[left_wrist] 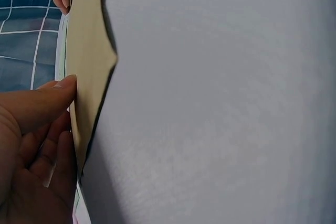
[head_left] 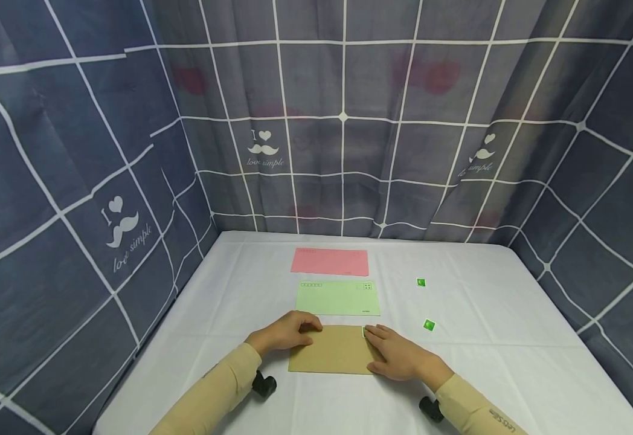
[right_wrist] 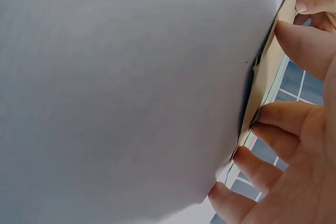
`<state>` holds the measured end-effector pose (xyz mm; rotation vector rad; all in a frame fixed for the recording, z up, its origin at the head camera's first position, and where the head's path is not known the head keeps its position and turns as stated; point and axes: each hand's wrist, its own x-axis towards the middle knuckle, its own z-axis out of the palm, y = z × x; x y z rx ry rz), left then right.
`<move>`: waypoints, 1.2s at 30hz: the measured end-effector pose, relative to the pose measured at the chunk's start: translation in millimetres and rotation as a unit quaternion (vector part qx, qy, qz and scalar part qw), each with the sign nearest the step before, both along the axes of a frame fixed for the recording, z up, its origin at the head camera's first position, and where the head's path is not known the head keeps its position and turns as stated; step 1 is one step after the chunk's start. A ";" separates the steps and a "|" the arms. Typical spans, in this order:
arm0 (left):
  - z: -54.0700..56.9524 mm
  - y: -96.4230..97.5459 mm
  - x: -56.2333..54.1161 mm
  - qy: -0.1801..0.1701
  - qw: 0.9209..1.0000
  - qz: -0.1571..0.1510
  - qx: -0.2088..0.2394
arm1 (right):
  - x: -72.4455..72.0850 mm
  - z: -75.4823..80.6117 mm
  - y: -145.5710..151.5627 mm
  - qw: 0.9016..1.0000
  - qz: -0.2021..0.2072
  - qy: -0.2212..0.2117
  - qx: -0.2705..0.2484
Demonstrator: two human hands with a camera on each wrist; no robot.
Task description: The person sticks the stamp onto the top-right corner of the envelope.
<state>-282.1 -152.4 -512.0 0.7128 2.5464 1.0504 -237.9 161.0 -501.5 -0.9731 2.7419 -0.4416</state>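
Note:
A brown envelope lies flat on the white table nearest me. My left hand holds its upper left corner, thumb on top and fingers curled at the edge; the left wrist view shows that thumb on the paper. My right hand presses with extended fingers on the upper right corner, its thumb lower down on the envelope. Under those fingertips a small stamp shows only its pale edge; the rest is hidden.
Beyond the brown envelope lie a green envelope and a pink envelope. Two small green stamps rest on the white tablecloth to the right. Dark checked curtains enclose the table at the back and sides.

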 end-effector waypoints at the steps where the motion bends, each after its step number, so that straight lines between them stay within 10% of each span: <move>1: -0.4 0.0 -0.2 0.000 1.000 -0.001 0.000 | -0.1 -0.3 -0.1 1.000 -0.001 -0.001 0.002; 36: 1.6 1.0 1.5 0.000 1.000 -0.002 0.002 | -0.7 -2.3 -1.7 1.000 -0.011 0.003 0.003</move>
